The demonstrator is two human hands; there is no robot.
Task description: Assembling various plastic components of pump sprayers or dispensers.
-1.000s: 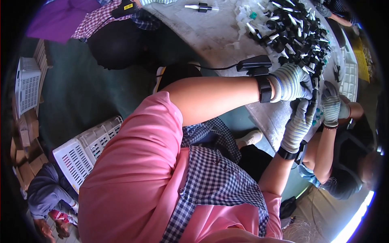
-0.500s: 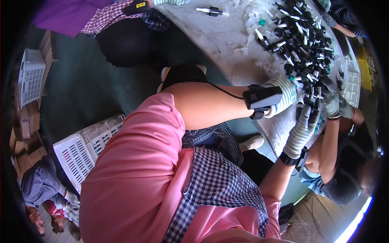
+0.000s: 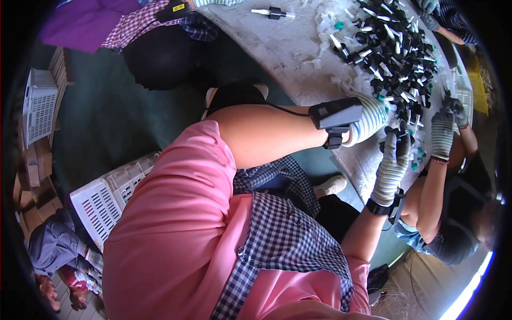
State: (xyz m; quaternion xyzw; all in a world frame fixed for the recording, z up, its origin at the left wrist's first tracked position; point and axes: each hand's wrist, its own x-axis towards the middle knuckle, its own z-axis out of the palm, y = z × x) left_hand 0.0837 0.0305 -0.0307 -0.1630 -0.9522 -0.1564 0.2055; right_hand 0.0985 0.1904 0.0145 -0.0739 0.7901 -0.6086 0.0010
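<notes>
a wide grey work table fills the upper right of the view, its edge curving down toward the person's lap. below it the dark green floor spreads to the left, with a white slotted plastic crate lying beside the person's pink sleeve and a second white crate near the far left rim. on the table sits a big heap of small black and white plastic parts, thick at the upper right and thinning toward the person; a few loose pieces lie apart near the top edge. the left hand, in a striped knit glove with a black device strapped at the wrist, rests on the table at the near edge of the heap, fingers curled down among the parts; whether it grips one cannot be told. the right hand, also gloved, is raised just beside it, fingers closed around a small black part held at its fingertips, just off the heap's near edge. a co-worker's gloved hand works close to the right, also holding small black pieces at the pile's edge.
</notes>
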